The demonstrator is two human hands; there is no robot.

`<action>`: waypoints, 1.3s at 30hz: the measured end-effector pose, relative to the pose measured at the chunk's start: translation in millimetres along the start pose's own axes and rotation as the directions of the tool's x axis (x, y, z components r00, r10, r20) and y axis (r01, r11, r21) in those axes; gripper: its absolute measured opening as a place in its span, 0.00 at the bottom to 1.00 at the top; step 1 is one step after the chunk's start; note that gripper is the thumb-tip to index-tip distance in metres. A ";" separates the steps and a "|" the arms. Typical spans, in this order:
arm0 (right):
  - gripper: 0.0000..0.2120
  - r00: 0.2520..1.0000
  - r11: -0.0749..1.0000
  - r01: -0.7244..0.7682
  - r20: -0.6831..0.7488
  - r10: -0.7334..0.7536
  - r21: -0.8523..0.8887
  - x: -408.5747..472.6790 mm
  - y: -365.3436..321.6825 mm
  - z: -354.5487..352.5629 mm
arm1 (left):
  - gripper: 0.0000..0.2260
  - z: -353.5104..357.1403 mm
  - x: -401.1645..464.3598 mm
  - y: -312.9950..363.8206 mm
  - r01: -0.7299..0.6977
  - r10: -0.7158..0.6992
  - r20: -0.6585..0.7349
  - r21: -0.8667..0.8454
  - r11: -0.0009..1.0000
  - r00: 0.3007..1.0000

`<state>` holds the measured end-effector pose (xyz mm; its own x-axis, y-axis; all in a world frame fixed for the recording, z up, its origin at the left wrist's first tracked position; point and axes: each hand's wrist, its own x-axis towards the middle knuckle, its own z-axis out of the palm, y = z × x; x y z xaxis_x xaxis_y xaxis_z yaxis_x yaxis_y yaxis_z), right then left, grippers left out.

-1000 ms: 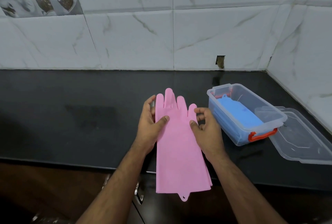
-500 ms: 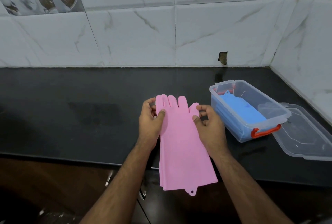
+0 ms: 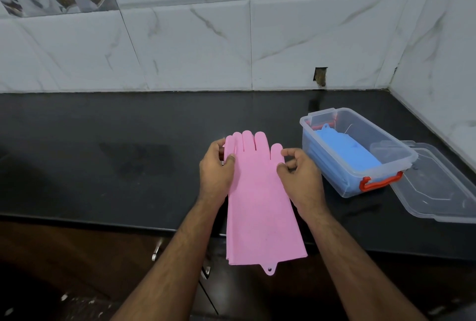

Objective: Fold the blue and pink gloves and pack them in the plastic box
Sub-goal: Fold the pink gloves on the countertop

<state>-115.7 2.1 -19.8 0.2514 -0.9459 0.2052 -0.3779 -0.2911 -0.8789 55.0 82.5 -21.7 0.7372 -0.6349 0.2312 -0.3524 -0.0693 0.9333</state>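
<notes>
The pink gloves [image 3: 260, 199] lie stacked flat, fingers pointing away from me, cuffs hanging over the counter's front edge. My left hand [image 3: 216, 168] pinches the stack's left edge near the little finger, thumb on top. My right hand [image 3: 300, 175] pinches the right edge at the glove's thumb. To the right stands the clear plastic box [image 3: 401, 150] with orange clasps, open, with the folded blue gloves [image 3: 347, 150] lying inside it.
The box's clear lid [image 3: 438, 192] lies on the black counter [image 3: 103, 153] right of the box, near the corner wall. Marble tiles rise behind. Cabinet handles [image 3: 157, 250] show below the counter edge.
The pink gloves' fingertips have come down from a raised tilt and now lie flatter on the counter. Both hands kept their hold on the edges and moved with them.
</notes>
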 end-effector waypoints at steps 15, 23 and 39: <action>0.10 0.997 0.995 0.071 -0.026 -0.069 0.072 -2.4 -0.2 1.7 | 0.16 -2.2 0.7 1.7 0.001 -0.002 -0.001 -0.214 0.977 1.000; 0.08 1.000 0.999 0.029 -0.009 -0.030 -0.033 -2.8 0.6 0.4 | 0.17 1.1 1.8 0.1 0.033 -0.033 -0.020 -0.016 0.999 0.999; 0.06 1.000 0.999 0.014 0.002 -0.014 -0.052 -3.0 -0.1 0.3 | 0.20 2.4 4.3 -4.2 0.065 -0.064 -0.037 0.019 0.998 0.997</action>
<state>-116.2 5.0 -20.5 0.2583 -0.9414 0.2169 -0.4202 -0.3116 -0.8523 58.2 78.2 -25.3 0.7794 -0.5999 0.1807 -0.3147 -0.1254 0.9409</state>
